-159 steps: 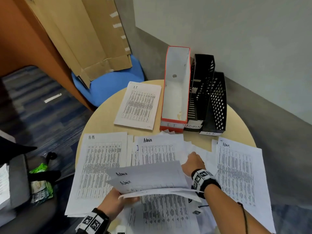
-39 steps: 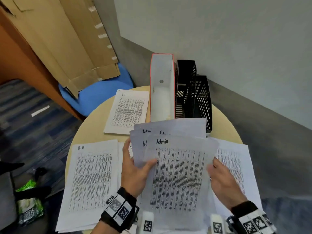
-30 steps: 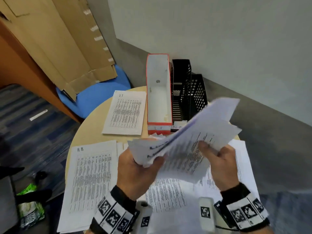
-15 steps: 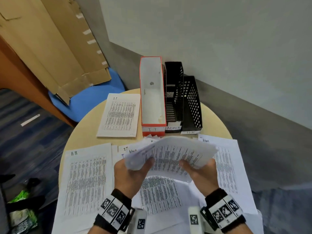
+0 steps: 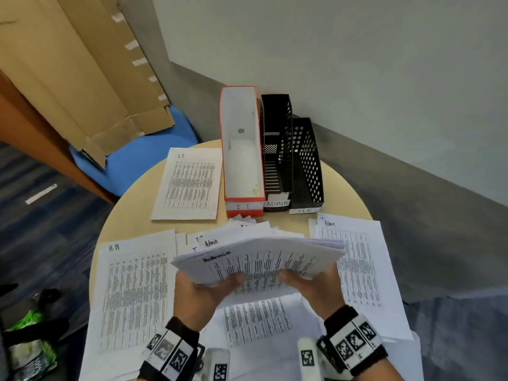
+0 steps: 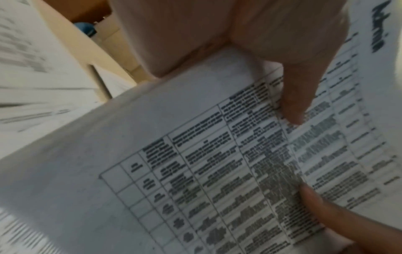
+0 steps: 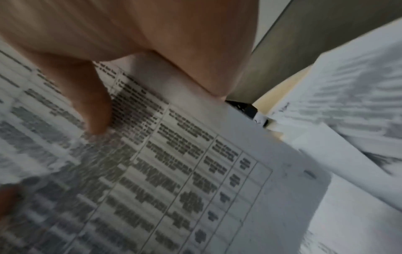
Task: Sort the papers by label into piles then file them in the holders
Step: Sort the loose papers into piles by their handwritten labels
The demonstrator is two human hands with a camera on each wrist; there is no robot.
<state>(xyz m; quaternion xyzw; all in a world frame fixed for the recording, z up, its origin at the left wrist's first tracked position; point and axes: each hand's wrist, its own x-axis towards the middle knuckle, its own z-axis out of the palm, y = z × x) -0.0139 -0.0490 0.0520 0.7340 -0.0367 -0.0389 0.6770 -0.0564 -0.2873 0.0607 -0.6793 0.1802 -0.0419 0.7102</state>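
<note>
Holding a sheaf of Admin papers (image 5: 261, 264) up off the round table (image 5: 132, 204), both hands on it. White sheets, each printed with a dense grid of small text, "Admin" handwritten in the top corner; the stack tilts away from me, its edges fanned a little on the right. My left hand (image 5: 198, 295) grips the near left edge, thumb (image 6: 298, 96) pressed on top of the printed page and fingers underneath. My right hand (image 5: 316, 291) clamps the near right edge the same way, thumb (image 7: 93, 103) on top. Both wrists are angled inward, palms facing each other.

Below the sheaf lie loose sheets in a heap. To my left, an H-R pile (image 5: 134, 292) lies flat; to my right, an Admin pile (image 5: 362, 270). Farther back on the left is the IT pile (image 5: 189, 185). Behind them stand three holders side by side, touching: an orange-edged one labelled IT (image 5: 242, 149), a black one labelled ADMIN (image 5: 276, 152), and a black perforated one (image 5: 309, 166) whose label I can't quite read.
</note>
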